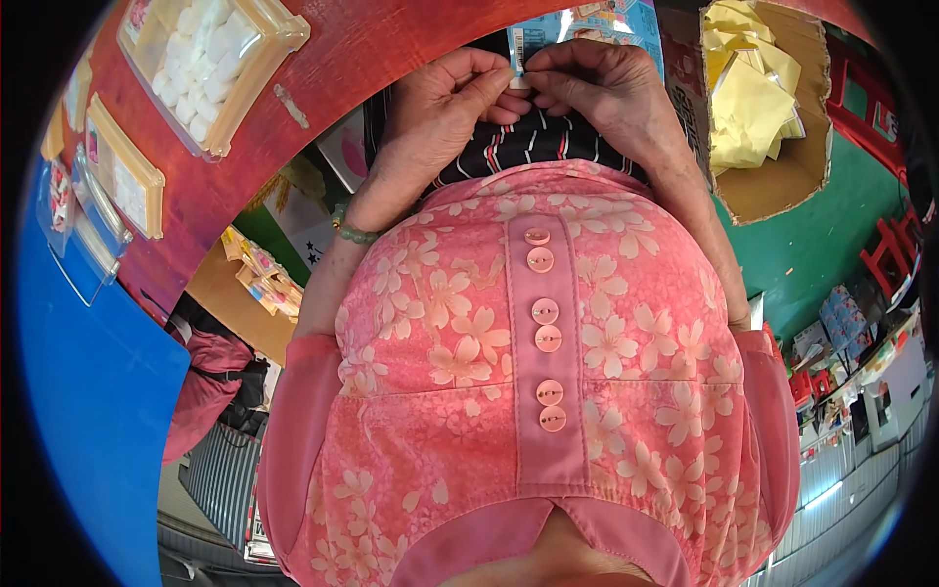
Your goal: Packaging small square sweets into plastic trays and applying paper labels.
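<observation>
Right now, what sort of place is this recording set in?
Probably a small packing workshop: a clear tray of white pieces on a red table, and a cardboard box of yellow sheets on the green floor.
</observation>
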`<control>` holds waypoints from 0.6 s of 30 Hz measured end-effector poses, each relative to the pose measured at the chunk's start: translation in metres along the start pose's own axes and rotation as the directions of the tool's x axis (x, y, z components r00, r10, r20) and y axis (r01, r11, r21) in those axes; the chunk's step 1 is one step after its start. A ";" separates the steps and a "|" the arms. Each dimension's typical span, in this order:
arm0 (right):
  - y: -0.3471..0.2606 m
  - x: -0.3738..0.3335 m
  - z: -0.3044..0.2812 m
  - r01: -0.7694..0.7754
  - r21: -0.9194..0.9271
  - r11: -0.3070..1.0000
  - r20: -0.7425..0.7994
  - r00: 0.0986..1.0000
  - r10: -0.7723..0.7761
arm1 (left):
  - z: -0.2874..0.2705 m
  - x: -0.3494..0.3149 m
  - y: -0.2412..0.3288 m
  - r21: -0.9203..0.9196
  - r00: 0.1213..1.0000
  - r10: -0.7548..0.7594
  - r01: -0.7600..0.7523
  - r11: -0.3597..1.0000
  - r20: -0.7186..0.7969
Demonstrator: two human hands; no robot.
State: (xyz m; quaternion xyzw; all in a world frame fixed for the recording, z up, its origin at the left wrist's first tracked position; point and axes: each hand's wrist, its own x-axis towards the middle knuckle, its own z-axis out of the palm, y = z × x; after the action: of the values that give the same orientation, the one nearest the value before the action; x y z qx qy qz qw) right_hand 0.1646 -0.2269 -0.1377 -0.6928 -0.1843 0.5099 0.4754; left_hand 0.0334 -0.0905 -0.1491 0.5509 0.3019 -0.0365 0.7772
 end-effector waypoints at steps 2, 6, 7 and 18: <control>0.001 0.000 0.000 0.012 -0.007 1.000 0.003 1.000 -0.012 | 0.000 0.001 0.001 0.034 1.000 0.008 -0.008 0.999 0.000; -0.002 -0.001 0.002 0.019 -0.086 0.996 -0.002 1.000 -0.019 | 0.002 0.002 -0.001 0.079 0.999 0.034 -0.033 0.996 -0.019; -0.002 -0.001 0.002 0.043 -0.103 0.994 -0.002 0.999 -0.044 | 0.003 0.003 -0.001 0.078 0.999 0.035 -0.034 0.996 -0.018; -0.001 -0.002 0.004 0.118 -0.164 0.979 -0.023 0.992 -0.123 | 0.009 0.001 0.004 0.204 0.993 0.104 -0.090 0.975 -0.060</control>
State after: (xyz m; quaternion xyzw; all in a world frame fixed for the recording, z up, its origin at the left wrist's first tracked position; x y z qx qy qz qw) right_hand 0.1607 -0.2263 -0.1353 -0.7252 -0.2589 0.4519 0.4503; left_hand 0.0398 -0.0968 -0.1447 0.6416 0.2965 -0.0095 0.7073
